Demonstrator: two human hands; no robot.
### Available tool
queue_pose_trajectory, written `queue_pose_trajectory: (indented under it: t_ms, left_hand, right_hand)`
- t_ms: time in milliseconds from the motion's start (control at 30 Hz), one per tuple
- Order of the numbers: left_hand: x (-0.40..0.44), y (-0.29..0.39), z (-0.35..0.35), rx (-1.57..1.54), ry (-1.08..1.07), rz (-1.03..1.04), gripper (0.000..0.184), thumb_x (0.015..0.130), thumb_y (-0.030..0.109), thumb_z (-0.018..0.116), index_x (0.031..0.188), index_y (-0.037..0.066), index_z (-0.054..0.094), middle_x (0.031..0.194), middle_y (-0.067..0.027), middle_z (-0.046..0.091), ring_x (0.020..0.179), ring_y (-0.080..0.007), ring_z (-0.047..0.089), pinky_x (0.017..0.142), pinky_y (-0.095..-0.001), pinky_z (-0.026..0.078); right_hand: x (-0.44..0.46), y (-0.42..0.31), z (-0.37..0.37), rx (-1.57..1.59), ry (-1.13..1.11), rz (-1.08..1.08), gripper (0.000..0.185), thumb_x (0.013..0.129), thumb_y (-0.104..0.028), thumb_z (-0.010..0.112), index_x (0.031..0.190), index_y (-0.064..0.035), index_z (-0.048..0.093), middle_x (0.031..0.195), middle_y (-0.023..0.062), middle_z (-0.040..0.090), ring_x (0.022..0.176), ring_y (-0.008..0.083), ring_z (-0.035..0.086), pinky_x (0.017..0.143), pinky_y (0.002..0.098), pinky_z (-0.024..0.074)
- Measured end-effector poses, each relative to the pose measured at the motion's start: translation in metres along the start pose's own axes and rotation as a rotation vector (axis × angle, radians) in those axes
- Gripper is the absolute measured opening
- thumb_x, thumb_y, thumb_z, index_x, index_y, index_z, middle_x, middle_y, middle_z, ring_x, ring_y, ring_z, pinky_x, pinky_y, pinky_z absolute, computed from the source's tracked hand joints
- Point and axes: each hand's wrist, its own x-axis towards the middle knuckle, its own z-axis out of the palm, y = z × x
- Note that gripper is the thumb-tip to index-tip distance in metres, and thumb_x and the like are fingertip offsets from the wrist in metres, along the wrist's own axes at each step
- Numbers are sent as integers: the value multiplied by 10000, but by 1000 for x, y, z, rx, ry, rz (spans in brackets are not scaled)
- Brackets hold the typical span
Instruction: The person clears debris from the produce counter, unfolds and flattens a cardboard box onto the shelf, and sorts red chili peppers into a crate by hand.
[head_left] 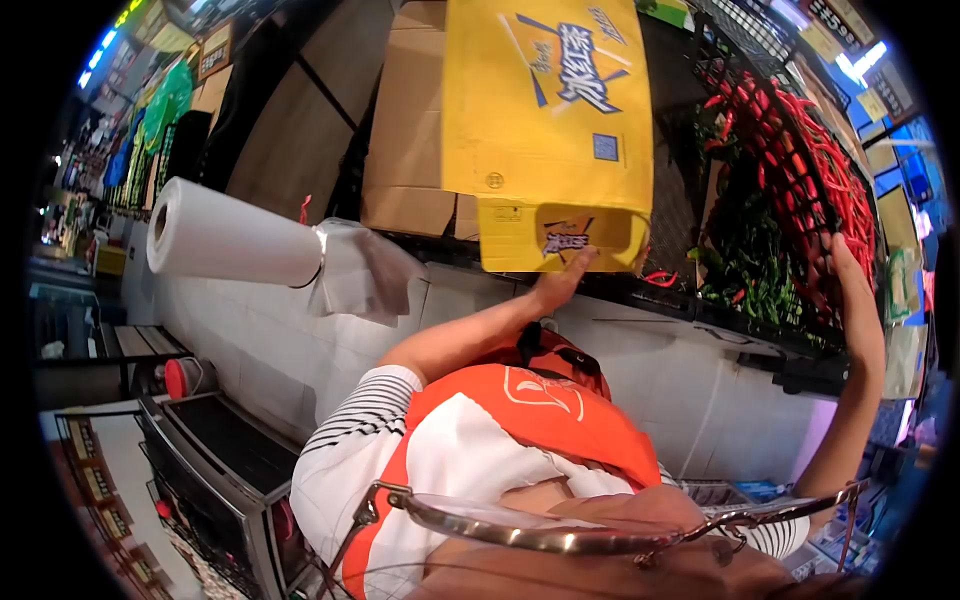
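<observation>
My left hand (565,282) is at the near edge of a yellow cardboard carton (540,130), its fingers closed on the lower flap. The carton bears large blue-and-white lettering, and a darker inner panel shows through an opening in the flap. On the right, my right hand (836,262) is closed around the near end of a black plastic crate (795,130); some of its fingers are hidden. The crate stands tilted on its side. Long red chili peppers (835,165) show along and behind it, and green peppers (755,265) lie in front of it.
A roll of clear plastic bags (230,235) juts out at the left. Brown cardboard (408,130) lies beside the carton. Loose red chilies (660,279) rest at the stand's front edge. A black-topped cabinet (225,440) and a red bucket (185,378) are at the lower left.
</observation>
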Motion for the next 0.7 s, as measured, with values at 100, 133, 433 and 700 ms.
queue_pose_trajectory:
  t_ms: [100,133,433,700]
  left_hand:
    - [4,-2,11,-504,-92,-216,456,913,393,431,1158,14,492,1020,-106,598,869,-240,608,847,-317,443]
    - [5,0,12,-690,-149,-307,492,909,419,423,1191,18,466,1049,-126,592,876,-274,615,892,-332,429]
    - [6,7,10,-1184,-368,-732,612,885,504,395,1247,11,387,1211,-173,487,1046,-282,529,923,-399,411]
    - [-41,17,-73,-814,-540,-733,530,898,444,423,1162,-13,471,1127,-156,555,993,-250,569,897,-370,436]
  right_hand:
    - [-20,-27,12,58,106,-1,417,854,-519,450,914,-115,540,698,-39,456,566,59,378,537,187,300]
    - [-33,-47,22,24,84,-13,412,859,-507,453,921,-109,540,695,-44,452,567,51,369,541,191,314]
    - [-18,-111,114,-78,-121,-129,416,879,-499,417,892,-101,538,703,-39,471,585,39,406,502,174,269]
    - [62,-129,248,-176,-448,-369,506,875,-530,400,919,-41,525,767,-14,445,655,52,408,565,191,343]
